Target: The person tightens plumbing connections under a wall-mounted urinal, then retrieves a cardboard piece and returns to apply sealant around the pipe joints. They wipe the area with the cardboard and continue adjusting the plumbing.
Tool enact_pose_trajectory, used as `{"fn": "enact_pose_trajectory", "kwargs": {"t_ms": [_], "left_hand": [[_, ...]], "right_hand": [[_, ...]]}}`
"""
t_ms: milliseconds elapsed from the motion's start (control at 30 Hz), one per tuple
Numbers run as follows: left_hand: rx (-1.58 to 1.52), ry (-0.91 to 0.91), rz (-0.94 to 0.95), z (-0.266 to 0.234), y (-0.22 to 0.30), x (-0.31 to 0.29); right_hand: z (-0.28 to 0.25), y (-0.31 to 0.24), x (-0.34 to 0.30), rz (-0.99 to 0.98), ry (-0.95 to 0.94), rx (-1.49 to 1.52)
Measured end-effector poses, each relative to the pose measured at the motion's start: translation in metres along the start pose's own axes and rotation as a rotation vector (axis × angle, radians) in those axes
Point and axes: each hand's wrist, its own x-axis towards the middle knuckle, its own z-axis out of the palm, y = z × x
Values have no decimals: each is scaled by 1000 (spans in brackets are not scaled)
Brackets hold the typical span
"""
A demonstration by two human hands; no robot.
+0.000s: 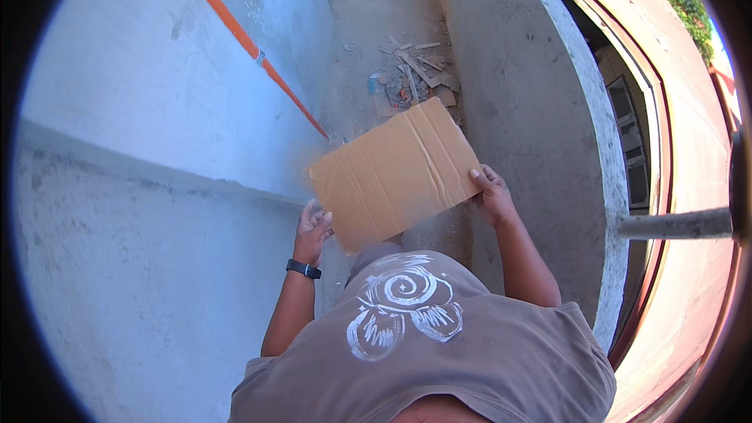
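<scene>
A flat, creased sheet of brown cardboard [392, 176] is held out at waist height, tilted so that its right end points up and away. My right hand [493, 194] grips its right edge, thumb on top and the other fingers mostly hidden underneath. At the lower left edge, my left hand [313, 231] has its fingers bent against the cardboard, with the thumb by the rim. A dark band circles my left wrist.
Beyond the cardboard, a pile of wood scraps and rubble [415, 70] lies on the concrete floor [360, 23]. An orange pipe [235, 27] runs down the left wall [141, 55]. On the right stands a low concrete wall [540, 110], with a metal bar [677, 224] beyond it.
</scene>
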Motion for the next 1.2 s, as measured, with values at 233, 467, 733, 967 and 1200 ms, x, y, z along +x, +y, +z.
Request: {"fn": "enact_pose_trajectory", "kwargs": {"t_ms": [233,467,733,967,1200], "left_hand": [[576,-44,77,72,106,205],[476,100,282,121,191,397],[1036,309,516,187,317,542],[1182,-8,681,235,460,693],[1102,-223,532,272,587,914]], "right_hand": [[19,-63,127,91,117,114],[27,-130,289,76,34,0],[55,-230,527,89,-242,-347],[81,-313,706,31,-459,-360],[147,-402,891,92,-187,-556]]}}
